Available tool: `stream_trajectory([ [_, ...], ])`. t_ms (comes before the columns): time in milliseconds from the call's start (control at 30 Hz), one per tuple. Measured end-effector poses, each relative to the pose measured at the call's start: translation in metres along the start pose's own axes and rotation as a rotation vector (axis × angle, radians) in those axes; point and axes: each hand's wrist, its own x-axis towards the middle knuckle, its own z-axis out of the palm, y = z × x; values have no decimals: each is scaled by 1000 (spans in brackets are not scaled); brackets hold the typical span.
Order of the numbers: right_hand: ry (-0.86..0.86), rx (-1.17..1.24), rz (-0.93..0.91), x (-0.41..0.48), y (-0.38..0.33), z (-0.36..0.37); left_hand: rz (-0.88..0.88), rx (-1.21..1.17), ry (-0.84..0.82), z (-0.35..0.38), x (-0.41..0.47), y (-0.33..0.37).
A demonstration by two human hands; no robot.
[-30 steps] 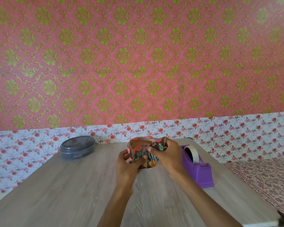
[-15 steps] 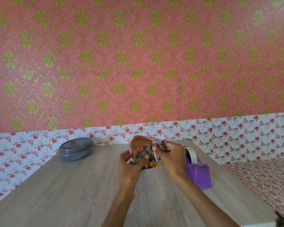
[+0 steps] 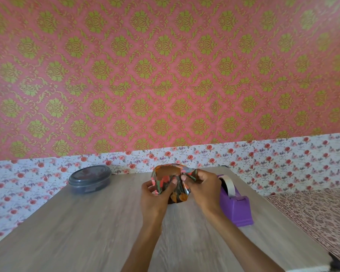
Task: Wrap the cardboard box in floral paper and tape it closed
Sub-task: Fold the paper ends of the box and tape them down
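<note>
In the lower centre of the frame, the cardboard box is sitting between both hands just above the tabletop. Whether its underside is touching the wood is hard to tell. The dark floral paper is covering its near face and sides, while a brown patch of bare cardboard is showing at the top, on the far side of the fingers. The left hand is cupping the left side of the package, its fingers curling round the paper's edge and its thumb pressing the paper against the near face. The right hand is closing in from the right, its fingers pinching a gathered fold of paper at the upper middle of the box, right next to the left thumb tip. Crumpled paper is bunching below the two thumbs. Just right of the right hand, a purple tape dispenser is standing on the tabletop, a white tape roll sitting in it. A grey round lidded container is resting at the left, well apart from the box. Pink and green patterned wallpaper is filling the upper frame.
</note>
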Motion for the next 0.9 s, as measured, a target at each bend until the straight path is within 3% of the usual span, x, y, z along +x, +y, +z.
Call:
stream_trajectory([
  [167, -7, -25, 2, -1, 3, -1, 35, 78, 119, 5, 0, 0],
  [633, 132, -30, 103, -4, -19, 7, 125, 162, 88, 10, -12, -6],
  [900, 117, -96, 7, 1, -9, 3, 98, 115, 103, 12, -15, 2],
])
